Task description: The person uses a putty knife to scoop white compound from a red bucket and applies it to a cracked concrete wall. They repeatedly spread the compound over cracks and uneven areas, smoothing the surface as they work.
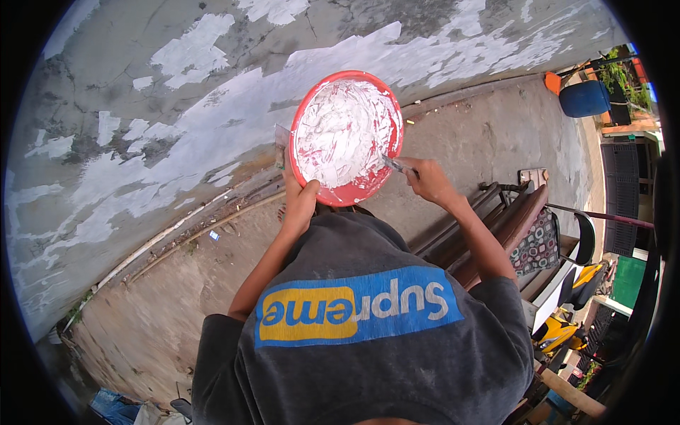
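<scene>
My left hand point(301, 198) grips the left side of a red basin point(356, 197), with its thumb on the rim and a flat, translucent-looking scraper point(282, 134) upright beside it, apparently held in the same fingers. White paste point(340, 127) is smeared over the inside of the basin, with red showing through near the edges. My right hand point(425, 180) is closed on the handle of a putty knife point(393, 164), whose blade touches the paste at the basin's right side.
A grey wall point(191, 49) with white patches runs along the top and left, pipes point(170, 227) at its foot. Concrete floor point(482, 127) lies beyond the basin. To the right are a brown bench point(513, 227), a blue drum point(584, 99), yellow motorbikes point(556, 333) and a dark gate point(620, 198).
</scene>
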The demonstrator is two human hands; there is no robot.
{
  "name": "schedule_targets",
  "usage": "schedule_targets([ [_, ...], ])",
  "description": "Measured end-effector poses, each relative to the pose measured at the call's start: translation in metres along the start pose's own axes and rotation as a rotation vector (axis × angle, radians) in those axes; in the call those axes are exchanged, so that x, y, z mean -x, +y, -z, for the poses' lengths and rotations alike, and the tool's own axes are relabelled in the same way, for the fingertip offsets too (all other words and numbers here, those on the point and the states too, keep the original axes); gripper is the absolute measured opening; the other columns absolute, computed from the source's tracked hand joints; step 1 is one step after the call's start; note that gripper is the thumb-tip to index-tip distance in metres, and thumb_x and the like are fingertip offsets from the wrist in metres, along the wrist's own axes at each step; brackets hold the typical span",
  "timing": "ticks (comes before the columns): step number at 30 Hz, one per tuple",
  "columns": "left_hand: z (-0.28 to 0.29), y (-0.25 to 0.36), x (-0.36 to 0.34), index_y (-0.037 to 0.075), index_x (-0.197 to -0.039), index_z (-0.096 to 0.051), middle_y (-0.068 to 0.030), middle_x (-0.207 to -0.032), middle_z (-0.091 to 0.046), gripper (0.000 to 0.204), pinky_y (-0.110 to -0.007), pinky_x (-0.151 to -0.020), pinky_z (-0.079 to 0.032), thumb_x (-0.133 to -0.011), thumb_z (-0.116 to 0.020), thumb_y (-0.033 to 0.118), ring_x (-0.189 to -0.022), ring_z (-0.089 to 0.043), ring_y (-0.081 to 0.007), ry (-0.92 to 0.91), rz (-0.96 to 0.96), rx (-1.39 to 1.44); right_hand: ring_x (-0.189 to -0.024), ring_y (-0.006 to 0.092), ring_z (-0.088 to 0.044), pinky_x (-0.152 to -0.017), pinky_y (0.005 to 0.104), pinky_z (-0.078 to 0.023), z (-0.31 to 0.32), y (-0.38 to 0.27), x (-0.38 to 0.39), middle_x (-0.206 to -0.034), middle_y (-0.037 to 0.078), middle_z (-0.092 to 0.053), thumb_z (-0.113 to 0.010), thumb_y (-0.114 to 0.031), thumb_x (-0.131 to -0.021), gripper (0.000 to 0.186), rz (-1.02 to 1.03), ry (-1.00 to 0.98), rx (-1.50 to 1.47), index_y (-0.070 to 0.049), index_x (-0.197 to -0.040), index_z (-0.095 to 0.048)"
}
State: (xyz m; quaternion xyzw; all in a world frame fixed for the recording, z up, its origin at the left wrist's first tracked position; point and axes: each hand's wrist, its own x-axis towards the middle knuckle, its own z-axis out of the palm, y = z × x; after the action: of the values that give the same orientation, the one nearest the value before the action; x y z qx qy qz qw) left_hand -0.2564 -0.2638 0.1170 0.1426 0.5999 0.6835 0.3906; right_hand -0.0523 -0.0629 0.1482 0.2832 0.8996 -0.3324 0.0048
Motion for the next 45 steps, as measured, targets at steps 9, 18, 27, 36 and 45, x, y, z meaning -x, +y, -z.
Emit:
schedule_targets([
  [9,0.011,-0.014,-0.005,-0.002,-0.149,-0.012,-0.0227,-0.146,-0.033,0.088,-0.043,-0.116,-0.008,-0.068,-0.048,0.0,-0.137,-0.028,-0.0355,-0.021,-0.177,-0.231,-0.071,0.0371,-0.063,-0.065,0.0473,-0.049,-0.014,-0.019,0.002,-0.08,0.018,-0.065,-0.056,-0.009,-0.085,0.04,0.286,-0.254,0.473,-0.016,-0.124,-0.061],
  [18,0.016,-0.034,0.002,-0.002,-0.148,-0.016,-0.0255,-0.147,-0.031,0.086,-0.046,-0.117,0.004,-0.069,-0.05,0.002,-0.139,-0.022,-0.0412,0.05,-0.189,-0.432,-0.052,0.0135,-0.056,-0.046,0.0294,-0.047,-0.011,0.019,-0.037,-0.071,0.008,-0.059,-0.054,-0.018,-0.094,0.037,-0.314,-0.733,-0.581,-0.01,-0.13,-0.056],
  [27,0.037,-0.036,0.0,0.007,-0.141,-0.027,-0.0168,-0.128,-0.048,0.074,-0.051,-0.08,-0.056,-0.07,-0.045,-0.001,-0.106,-0.058,-0.0281,0.062,0.417,0.167,-0.049,0.0076,-0.052,-0.038,0.0185,-0.042,0.028,-0.004,-0.034,-0.075,0.005,-0.058,-0.055,-0.02,-0.096,0.046,-0.145,-0.524,-1.458,-0.004,-0.138,-0.046],
  [36,0.056,-0.06,-0.01,0.006,-0.134,-0.029,-0.0194,-0.106,-0.056,0.067,-0.055,-0.068,-0.059,-0.07,-0.044,-0.007,-0.082,-0.063,-0.0393,0.097,0.404,0.282,-0.058,0.0068,-0.053,-0.047,0.0243,-0.042,0.197,-0.129,-0.123,-0.076,0.002,-0.058,-0.055,-0.023,-0.098,0.038,0.524,0.74,-0.941,-0.011,-0.133,-0.055],
  [45,0.073,-0.077,-0.016,0.003,-0.132,-0.033,-0.0221,-0.107,-0.053,0.065,-0.055,-0.07,-0.059,-0.069,-0.045,-0.007,-0.086,-0.063,-0.0388,0.154,0.424,0.435,-0.058,0.027,-0.056,-0.052,0.037,-0.045,0.239,-0.165,-0.196,-0.075,0.007,-0.055,-0.064,-0.007,-0.083,0.049,0.622,1.343,0.25,-0.02,-0.129,-0.059],
])
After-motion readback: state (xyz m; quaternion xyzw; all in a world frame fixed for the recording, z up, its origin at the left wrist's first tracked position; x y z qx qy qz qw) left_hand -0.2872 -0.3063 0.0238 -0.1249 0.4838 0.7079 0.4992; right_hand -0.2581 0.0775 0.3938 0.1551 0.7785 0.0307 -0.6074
